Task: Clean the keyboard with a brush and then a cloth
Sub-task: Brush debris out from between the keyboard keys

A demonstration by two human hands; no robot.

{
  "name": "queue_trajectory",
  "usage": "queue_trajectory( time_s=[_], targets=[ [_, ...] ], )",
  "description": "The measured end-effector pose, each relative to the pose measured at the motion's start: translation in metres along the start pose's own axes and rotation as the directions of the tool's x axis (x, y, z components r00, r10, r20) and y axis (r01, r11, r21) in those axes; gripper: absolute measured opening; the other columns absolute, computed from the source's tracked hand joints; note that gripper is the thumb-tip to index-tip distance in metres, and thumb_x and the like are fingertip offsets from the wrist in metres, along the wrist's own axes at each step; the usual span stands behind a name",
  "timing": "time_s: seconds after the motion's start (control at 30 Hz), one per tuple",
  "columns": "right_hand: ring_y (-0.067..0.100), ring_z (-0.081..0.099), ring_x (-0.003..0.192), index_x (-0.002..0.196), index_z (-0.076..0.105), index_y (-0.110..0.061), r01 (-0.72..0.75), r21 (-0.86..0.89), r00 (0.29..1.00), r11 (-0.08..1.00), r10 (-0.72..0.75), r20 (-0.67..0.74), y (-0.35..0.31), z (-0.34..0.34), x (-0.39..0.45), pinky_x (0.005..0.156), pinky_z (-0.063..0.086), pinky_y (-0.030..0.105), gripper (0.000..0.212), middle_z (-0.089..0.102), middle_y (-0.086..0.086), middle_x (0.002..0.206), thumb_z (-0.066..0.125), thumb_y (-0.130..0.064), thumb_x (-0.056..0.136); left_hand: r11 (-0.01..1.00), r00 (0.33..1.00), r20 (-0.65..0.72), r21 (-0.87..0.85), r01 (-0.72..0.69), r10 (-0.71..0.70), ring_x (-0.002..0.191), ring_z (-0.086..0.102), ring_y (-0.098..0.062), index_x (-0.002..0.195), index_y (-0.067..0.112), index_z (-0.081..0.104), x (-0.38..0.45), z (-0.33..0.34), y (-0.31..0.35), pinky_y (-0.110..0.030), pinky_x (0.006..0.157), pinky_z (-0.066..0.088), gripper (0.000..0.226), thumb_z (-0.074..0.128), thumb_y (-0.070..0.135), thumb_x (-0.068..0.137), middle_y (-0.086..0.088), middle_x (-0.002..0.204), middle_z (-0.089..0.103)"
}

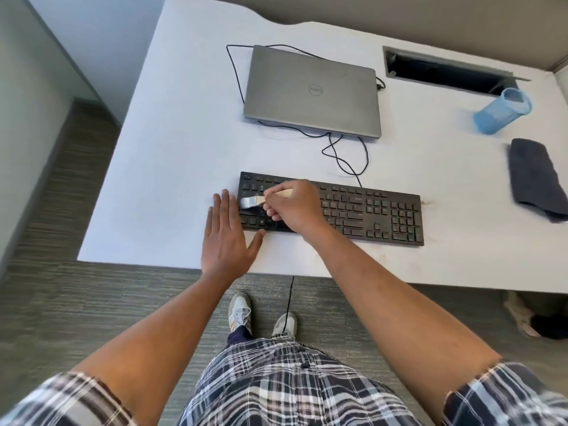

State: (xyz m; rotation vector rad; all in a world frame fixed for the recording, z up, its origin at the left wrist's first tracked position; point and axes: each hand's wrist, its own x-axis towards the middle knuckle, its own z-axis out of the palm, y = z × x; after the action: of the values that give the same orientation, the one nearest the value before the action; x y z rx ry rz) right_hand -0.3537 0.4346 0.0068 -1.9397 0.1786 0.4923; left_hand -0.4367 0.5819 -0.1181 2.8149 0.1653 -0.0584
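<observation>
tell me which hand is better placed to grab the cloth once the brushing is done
Right, probably. The cloth lies at the desk's right end, beyond the keyboard, on the right hand's side, though that hand grips the brush. The free left hand rests flat at the keyboard's far left.

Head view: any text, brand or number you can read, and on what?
"DELL": round logo on the closed laptop lid, small but legible.
Keyboard: key legends too small and blurred to read.
Cloth, blue cup, brush: no text visible.
</observation>
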Motion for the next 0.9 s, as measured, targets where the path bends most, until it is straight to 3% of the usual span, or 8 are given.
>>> queue_trajectory(
  time_s=[0.2, 0.37, 0.57, 0.8, 0.9],
  targets=[
    [0.016, 0.072, 0.061, 0.094, 0.079, -0.008, 0.02, -0.092, 0.998, 0.996, -0.025, -0.054, 0.019, -0.023, -0.002, 0.064, 0.065, 0.035, 0.011, 0.077, 0.008, 0.072, 0.07, -0.007, 0.088, 0.999, 0.999, -0.007, 0.023, -0.039, 0.039, 0.164, -0.007, -0.031, 0.167, 0.001, -0.001, 0.0, -0.001, 0.0, -0.048, 0.133, 0.008, 0.095, 0.03, 0.066, 0.104, -0.017, 0.176, -0.002],
    [0.02, 0.073, 0.064, 0.095, 0.079, -0.009, -0.015, -0.148, 0.994, 0.989, -0.002, -0.112, 0.039, -0.074, -0.006, 0.066, 0.065, 0.039, 0.009, 0.077, 0.007, 0.073, 0.072, -0.009, 0.089, 0.997, 0.998, 0.017, 0.037, -0.061, 0.061, 0.163, -0.011, -0.028, 0.167, 0.003, -0.004, 0.001, -0.002, 0.002, -0.046, 0.134, 0.006, 0.091, 0.034, 0.06, 0.107, -0.014, 0.177, -0.007],
    [0.022, 0.074, 0.066, 0.093, 0.08, -0.013, -0.072, -0.203, 0.974, 0.977, 0.025, -0.226, 0.061, -0.138, -0.02, 0.064, 0.064, 0.033, 0.008, 0.077, 0.005, 0.072, 0.072, -0.011, 0.089, 0.997, 0.997, 0.038, 0.056, -0.062, 0.06, 0.164, -0.01, -0.028, 0.167, 0.003, -0.004, 0.002, -0.001, 0.003, -0.046, 0.134, 0.004, 0.09, 0.034, 0.058, 0.107, -0.014, 0.176, -0.006],
    [0.021, 0.073, 0.062, 0.086, 0.078, -0.016, -0.184, -0.228, 0.907, 0.956, 0.076, -0.415, 0.092, -0.218, -0.039, 0.073, 0.066, 0.046, 0.006, 0.076, 0.006, 0.068, 0.073, -0.014, 0.087, 0.998, 0.998, 0.035, 0.045, -0.052, 0.05, 0.164, -0.009, -0.026, 0.167, 0.003, -0.004, 0.002, 0.0, 0.002, -0.044, 0.134, 0.003, 0.091, 0.032, 0.06, 0.106, -0.014, 0.177, -0.004],
    [0.023, 0.074, 0.066, 0.08, 0.078, -0.019, -0.236, -0.317, 0.878, 0.919, 0.061, -0.475, 0.101, -0.253, -0.048, 0.076, 0.065, 0.047, 0.006, 0.077, 0.005, 0.069, 0.075, -0.019, 0.085, 0.998, 0.998, 0.031, 0.038, -0.055, 0.054, 0.164, -0.009, -0.026, 0.167, 0.003, -0.004, 0.001, 0.001, 0.002, -0.044, 0.134, 0.003, 0.091, 0.032, 0.059, 0.106, -0.014, 0.177, -0.004]
  ],
)
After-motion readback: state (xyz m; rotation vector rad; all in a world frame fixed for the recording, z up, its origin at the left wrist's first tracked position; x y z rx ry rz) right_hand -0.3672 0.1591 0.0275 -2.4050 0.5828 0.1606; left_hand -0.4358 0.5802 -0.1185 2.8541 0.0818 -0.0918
